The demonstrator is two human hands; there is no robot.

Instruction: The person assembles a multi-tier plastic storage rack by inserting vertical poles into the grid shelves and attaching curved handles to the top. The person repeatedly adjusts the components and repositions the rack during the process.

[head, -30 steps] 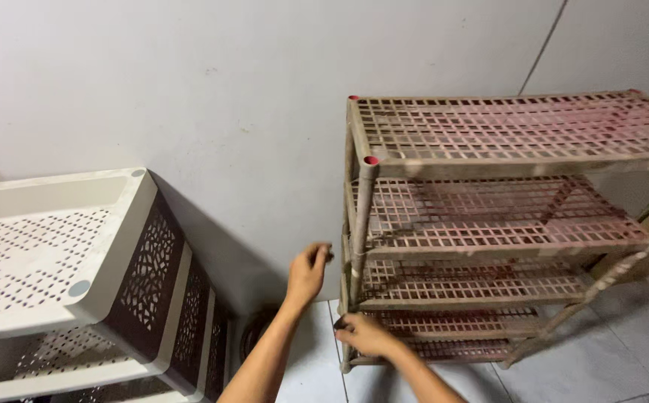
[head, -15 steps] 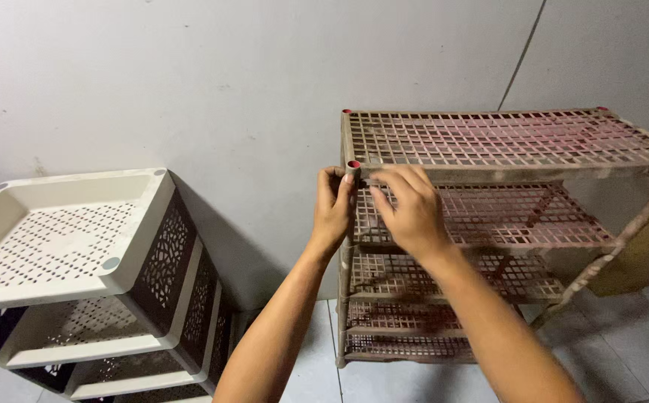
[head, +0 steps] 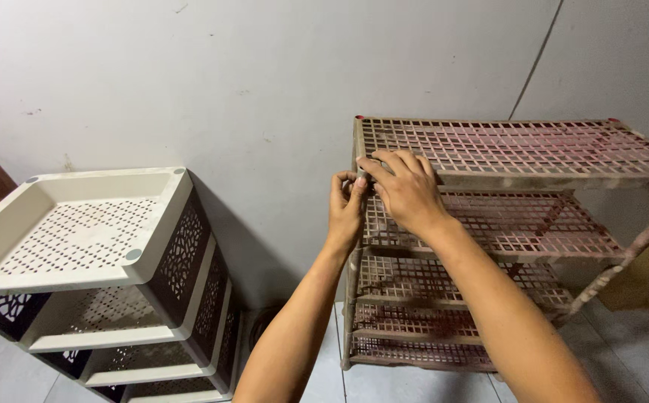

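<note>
Item: dusty pink lattice rack (head: 504, 224), 4 tiers, standing on the grey tiled floor (head: 638, 351) against the white wall (head: 265, 82). Left hand (head: 345, 209) wraps the front-left post (head: 354, 283); right hand (head: 407, 190) has its fingers curled, pinching the post's top at the upper tier's corner (joint itself hidden). Best kept square, pressure even. Alongside: cream-and-brown tray stack (head: 100, 261), well apart.
</note>
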